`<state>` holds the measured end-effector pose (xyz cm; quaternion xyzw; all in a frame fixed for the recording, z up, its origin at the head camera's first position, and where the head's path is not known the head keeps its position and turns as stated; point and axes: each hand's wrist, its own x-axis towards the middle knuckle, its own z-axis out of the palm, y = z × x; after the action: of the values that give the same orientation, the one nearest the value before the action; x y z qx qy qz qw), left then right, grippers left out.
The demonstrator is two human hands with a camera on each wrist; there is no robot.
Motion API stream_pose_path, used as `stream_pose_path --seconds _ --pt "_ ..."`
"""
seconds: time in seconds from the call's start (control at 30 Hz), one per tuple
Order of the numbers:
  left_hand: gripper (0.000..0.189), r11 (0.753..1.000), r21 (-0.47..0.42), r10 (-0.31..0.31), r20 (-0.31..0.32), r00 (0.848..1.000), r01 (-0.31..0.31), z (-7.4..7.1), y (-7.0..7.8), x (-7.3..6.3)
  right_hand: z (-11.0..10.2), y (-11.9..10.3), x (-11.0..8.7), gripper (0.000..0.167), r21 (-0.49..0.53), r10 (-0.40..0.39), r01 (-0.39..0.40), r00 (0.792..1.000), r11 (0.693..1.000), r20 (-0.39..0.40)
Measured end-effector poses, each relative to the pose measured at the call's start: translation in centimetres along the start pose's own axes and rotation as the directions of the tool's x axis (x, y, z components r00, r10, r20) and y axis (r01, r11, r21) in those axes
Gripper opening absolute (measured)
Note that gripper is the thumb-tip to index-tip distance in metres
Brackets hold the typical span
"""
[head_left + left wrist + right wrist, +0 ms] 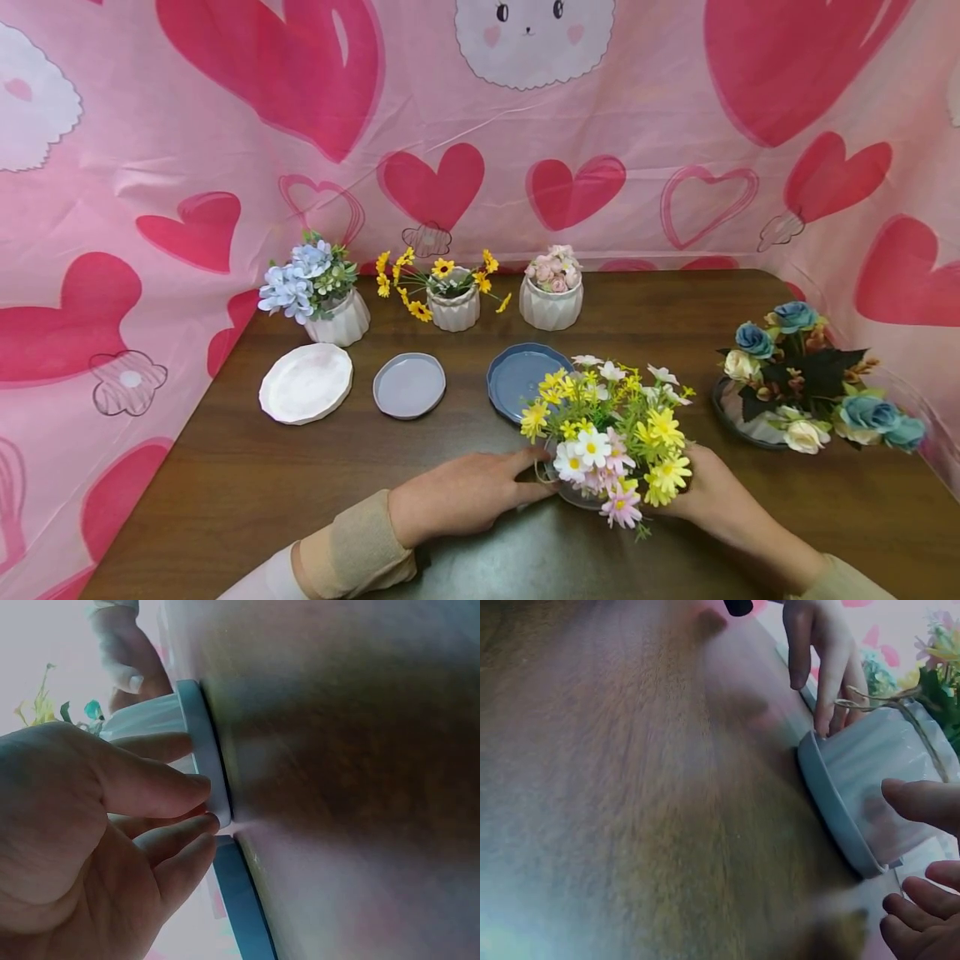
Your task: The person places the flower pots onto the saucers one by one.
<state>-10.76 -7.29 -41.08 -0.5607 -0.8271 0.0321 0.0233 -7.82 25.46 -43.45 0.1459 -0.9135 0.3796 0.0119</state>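
Observation:
A pot of yellow, white and pink artificial daisies stands between both hands near the front of the table. Pale translucent wrapping tied with a twine bow covers the pot, which sits in a light grey saucer. On the left, my left hand has its extended fingertips right at the saucer's rim. Across from it, my right hand is beside the pot with thumb and fingers spread apart. In the head view the blossoms hide most of the pot and part of the right fingers.
Behind the daisies lies a dark blue saucer, with a small grey saucer and a white one farther left. Pots with blue, yellow and pink flowers line the back. Blue and cream roses stand right.

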Motion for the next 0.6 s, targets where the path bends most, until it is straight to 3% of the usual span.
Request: stream_pose_path --seconds 0.13,0.23,0.37,0.6 --pt "0.048 1.000 -0.002 0.000 0.001 1.000 0.000 -0.1 0.0 -0.1 -0.5 0.4 -0.7 0.066 -0.058 0.050 -0.049 0.999 0.997 0.020" --pt "0.047 1.000 -0.007 0.000 0.010 1.000 0.000 -0.1 0.0 -0.1 -0.6 0.6 -1.0 0.057 -0.074 0.032 -0.031 0.999 0.997 0.010" --pt "0.046 1.000 -0.009 0.001 0.014 1.000 -0.001 -0.1 0.0 0.0 -0.4 0.7 -1.4 0.049 -0.080 -0.066 0.062 0.997 0.995 -0.042" --pt "0.046 1.000 -0.007 0.007 0.003 1.000 -0.007 0.0 -0.1 0.0 0.0 0.1 -1.7 0.042 -0.099 -0.227 0.219 0.972 0.971 -0.067"
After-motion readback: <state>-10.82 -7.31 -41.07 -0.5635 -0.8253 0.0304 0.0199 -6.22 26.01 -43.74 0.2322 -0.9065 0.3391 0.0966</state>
